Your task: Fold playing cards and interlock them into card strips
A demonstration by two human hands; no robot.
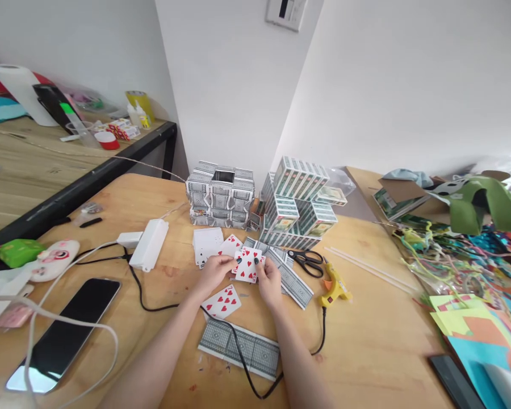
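Note:
My left hand (216, 271) and my right hand (269, 280) pinch opposite sides of a white playing card with red hearts (247, 269), held face up over the wooden table. Under and beside it lie more cards, among them a heart card (229, 245) and a stack of white cards (207, 244). Nearer to me rests a seven of hearts (225, 302). A strip of grey patterned card backs (242, 345) lies between my forearms. Another grey strip (296, 283) slants away beside my right hand.
Behind stand a structure built of cards (221, 196) and stacked card boxes (298, 199). Black scissors (307, 262) and a yellow glue gun (334, 287) lie to the right; its black cable crosses between my arms. A phone (68, 329) and a white adapter (150, 244) are left.

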